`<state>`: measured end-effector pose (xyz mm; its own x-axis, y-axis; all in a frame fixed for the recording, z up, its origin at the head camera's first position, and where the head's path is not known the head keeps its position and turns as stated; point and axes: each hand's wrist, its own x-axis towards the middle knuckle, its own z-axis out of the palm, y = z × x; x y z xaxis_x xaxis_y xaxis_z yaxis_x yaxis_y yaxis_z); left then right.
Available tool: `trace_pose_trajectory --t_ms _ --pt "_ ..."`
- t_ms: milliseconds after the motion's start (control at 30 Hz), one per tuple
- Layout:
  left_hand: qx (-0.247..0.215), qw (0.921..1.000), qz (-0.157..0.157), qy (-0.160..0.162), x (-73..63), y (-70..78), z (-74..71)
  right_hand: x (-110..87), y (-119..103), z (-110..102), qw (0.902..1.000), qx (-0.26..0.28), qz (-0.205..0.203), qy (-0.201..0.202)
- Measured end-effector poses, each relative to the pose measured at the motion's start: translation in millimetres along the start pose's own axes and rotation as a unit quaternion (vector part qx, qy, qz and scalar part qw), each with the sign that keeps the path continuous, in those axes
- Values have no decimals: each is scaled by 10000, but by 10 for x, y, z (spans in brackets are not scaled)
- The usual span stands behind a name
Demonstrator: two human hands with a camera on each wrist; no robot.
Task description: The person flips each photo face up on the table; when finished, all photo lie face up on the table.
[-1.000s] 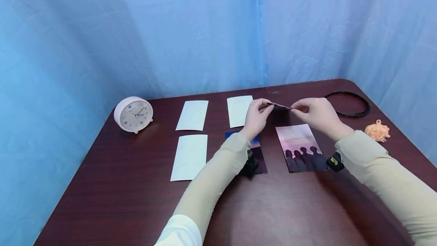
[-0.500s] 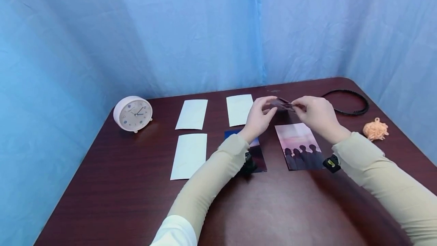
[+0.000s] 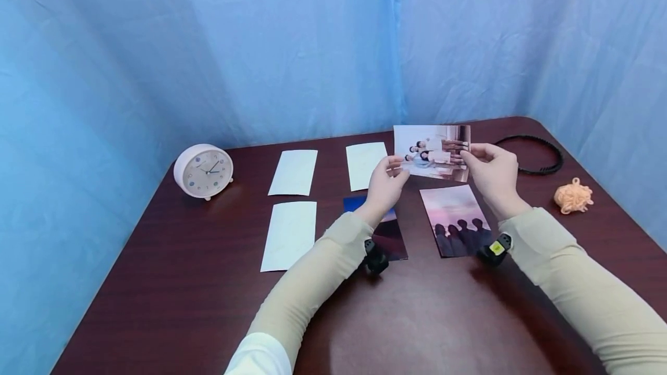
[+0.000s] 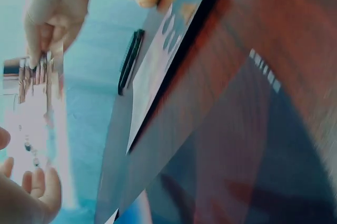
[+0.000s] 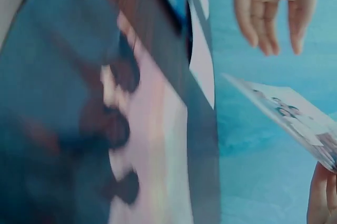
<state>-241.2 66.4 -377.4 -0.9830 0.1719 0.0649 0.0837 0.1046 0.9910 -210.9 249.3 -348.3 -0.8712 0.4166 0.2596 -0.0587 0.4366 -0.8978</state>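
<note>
My right hand [image 3: 496,175] pinches one short edge of a glossy photo [image 3: 435,152], raised above the far part of the table. Its picture of several people in light clothes lies sideways in the head view. By the opposite edge is my left hand [image 3: 384,187]; its fingers [image 5: 263,27] are extended and stand apart from the photo in the right wrist view. Below it on the table lies a photo [image 3: 453,221] of dark silhouettes against a pink sky. A dark blue photo [image 3: 393,242] beside that one is partly covered by my left hand and wrist.
Three white sheets lie left of the photos: a far-left sheet [image 3: 293,172], a near-left sheet [image 3: 289,236] and a far-middle sheet [image 3: 365,165]. A round clock [image 3: 204,172] stands at the left. A black hoop [image 3: 552,152] and an orange yarn-like bundle [image 3: 573,197] lie right.
The held photo has turned from nearly edge-on to showing its picture. My left fingers, earlier pinching its edge, have opened, while my right hand keeps its grip.
</note>
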Motion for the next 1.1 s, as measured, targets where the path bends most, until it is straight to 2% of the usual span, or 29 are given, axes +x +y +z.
trace_pose_trajectory --t_ms 33,67,133,200,267,367,467,567,633,700,800,933,1100 --pt "-145 9998 -155 -41 -14 -1 9 -3 6 13 9976 592 352 -39" --pt "-299 9990 -315 -85 -25 -2 20 -6 10 28 9900 1227 697 -54" --pt "-614 9961 -613 -146 -43 1 42 -16 12 63 9634 2354 1285 0" --pt "-903 9922 -836 -175 -57 5 63 -34 7 97 9364 3046 1735 133" --pt "-1069 9897 -946 -123 -68 7 81 -61 -1 140 9213 3356 1950 231" --pt "-1171 9889 -911 43 -66 -6 102 -115 -27 214 9118 3532 2071 318" --pt "-1410 9869 -726 311 -47 -27 118 -181 -60 300 8966 3911 2056 286" --pt "-1891 9790 -385 651 -24 -42 114 -250 -83 379 8848 4215 1973 225" --pt "-2204 9715 -113 868 -15 -41 101 -286 -85 421 8843 4278 1868 138" --pt "-2296 9673 109 1070 -13 -32 78 -311 -79 445 8825 4368 1740 -33" --pt "-2102 9692 308 1249 -18 -26 46 -331 -53 446 8819 4419 1608 -343" --pt "-1838 9737 494 1251 -33 -47 11 -324 -9 406 8851 4371 1487 -592" --pt "-1713 9783 569 1013 -65 -77 -41 -286 45 324 9007 4091 1234 -778"
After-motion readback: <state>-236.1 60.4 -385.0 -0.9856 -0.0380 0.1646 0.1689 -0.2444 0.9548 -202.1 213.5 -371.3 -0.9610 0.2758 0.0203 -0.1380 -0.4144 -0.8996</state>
